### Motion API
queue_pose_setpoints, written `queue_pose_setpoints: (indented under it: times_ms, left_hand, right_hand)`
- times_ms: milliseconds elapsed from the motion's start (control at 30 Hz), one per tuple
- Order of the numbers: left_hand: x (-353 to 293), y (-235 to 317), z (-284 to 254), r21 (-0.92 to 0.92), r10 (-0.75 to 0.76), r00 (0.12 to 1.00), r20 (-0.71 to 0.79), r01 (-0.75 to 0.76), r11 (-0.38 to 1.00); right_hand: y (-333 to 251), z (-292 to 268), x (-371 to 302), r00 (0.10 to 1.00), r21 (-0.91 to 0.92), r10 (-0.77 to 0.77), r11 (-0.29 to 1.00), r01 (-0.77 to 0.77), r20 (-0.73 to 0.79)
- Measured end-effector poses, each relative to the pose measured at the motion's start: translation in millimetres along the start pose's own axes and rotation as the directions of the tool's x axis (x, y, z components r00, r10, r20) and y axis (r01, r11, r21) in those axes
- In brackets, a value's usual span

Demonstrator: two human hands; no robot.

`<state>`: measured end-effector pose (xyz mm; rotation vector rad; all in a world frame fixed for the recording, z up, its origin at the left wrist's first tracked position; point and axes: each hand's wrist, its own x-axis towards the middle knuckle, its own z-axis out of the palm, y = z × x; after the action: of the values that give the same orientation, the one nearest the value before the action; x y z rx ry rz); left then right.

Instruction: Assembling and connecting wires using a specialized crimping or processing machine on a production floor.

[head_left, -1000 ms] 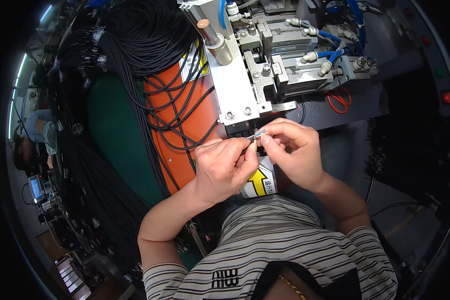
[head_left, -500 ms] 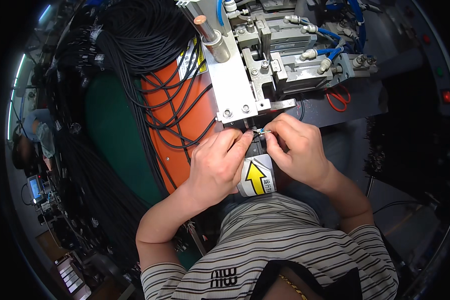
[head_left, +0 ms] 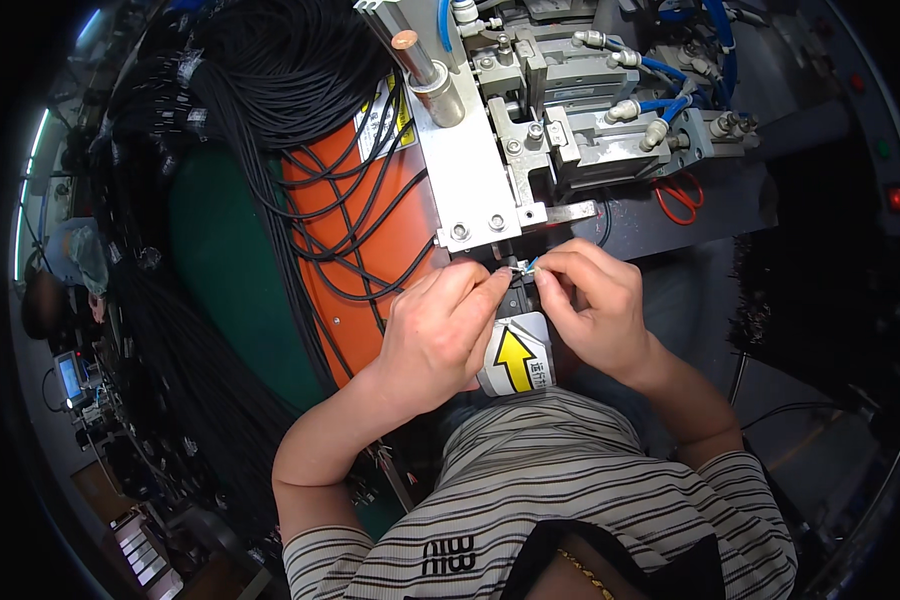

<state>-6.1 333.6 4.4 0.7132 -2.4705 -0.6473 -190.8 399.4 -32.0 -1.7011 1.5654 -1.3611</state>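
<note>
My left hand [head_left: 438, 328] and my right hand [head_left: 598, 312] meet just in front of the silver machine plate [head_left: 475, 190], both closed in a pinch. Between their fingertips are thin, short wires [head_left: 527, 267], some white and some blue. The left thumb and forefinger grip their left side; the right fingertips hold the wire ends. How the wires join inside the left fingers is hidden. Below the fingertips runs a narrow dark rail [head_left: 515, 302]. A white label with a yellow arrow [head_left: 515, 362] lies nearer my body, beside the left wrist.
Metal clamps and pneumatic cylinders [head_left: 610, 155] with blue hoses stand behind the hands. Black cables [head_left: 290, 80] are heaped at left, some crossing the orange panel [head_left: 410, 235]. A red cord loop [head_left: 678, 198] lies at right. Another person [head_left: 70, 255] is at the far left.
Both hands keep their pinch on the wires. The right hand has shifted slightly down, and the wires' angle between the fingertips has changed a little.
</note>
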Motion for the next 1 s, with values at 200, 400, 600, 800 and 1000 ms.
queue_pose_setpoints:
  times_ms: [200,400,600,800,1000]
  left_hand:
    - [4,1,-6,0.072,0.060,0.996,0.071,-0.065,0.995]
    - [4,11,-8,0.259,0.109,0.975,0.192,-0.158,0.953]
    - [14,20,-11,0.318,0.058,0.950,0.306,-0.159,0.935]
    - [15,13,-11,0.298,0.079,0.959,0.272,-0.163,0.941]
    - [9,9,-11,0.255,0.036,0.979,0.203,-0.088,0.963]
  right_hand:
    - [-1,0,6,0.997,0.015,0.073,0.997,-0.073,0.000]
    - [3,-1,9,0.994,-0.121,-0.111,0.987,0.108,-0.017]
    - [-11,-18,20,0.964,-0.363,-0.071,0.917,0.165,0.258]
    - [1,-12,19,0.989,-0.214,-0.114,0.968,0.133,0.098]
    - [-1,-15,28,0.974,-0.112,0.047,0.993,-0.023,0.220]
